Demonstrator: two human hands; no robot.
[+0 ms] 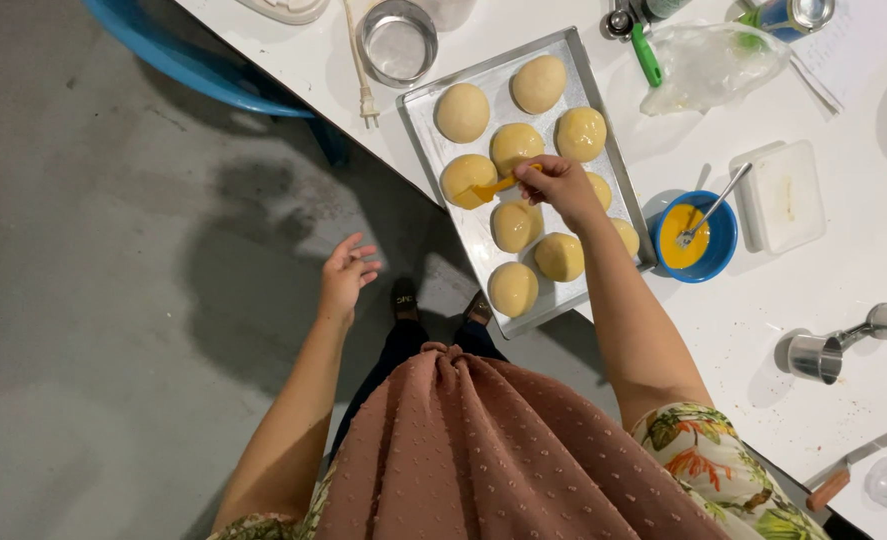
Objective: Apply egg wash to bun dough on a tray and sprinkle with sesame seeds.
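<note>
Ten round dough buns sit on a metal baking tray (418, 120) that lies at the near edge of the white tabletop (843, 270), one corner of it jutting past that edge. The right hand (560, 187) is over the middle of the tray, its grip clenched on an orange pastry brush (490, 189) whose bristle end rests on the bun at the tray's left edge (466, 178). That bun and the ones beside it already look shiny and yellow; the two buns at the tray's far end (462, 111) look paler and matt. Glazing seems to be the step in hand, roughly midway. The left hand (348, 270) hangs off the tabletop above the grey floor, grip released, fingers spread, holding nothing. Just right of the tray stands a blue bowl (698, 236) of yellow egg wash with a metal spoon leaning in it. A fresh load of wash would call for a short reach right to that bowl, then light strokes so the soft dough is not dented.
</note>
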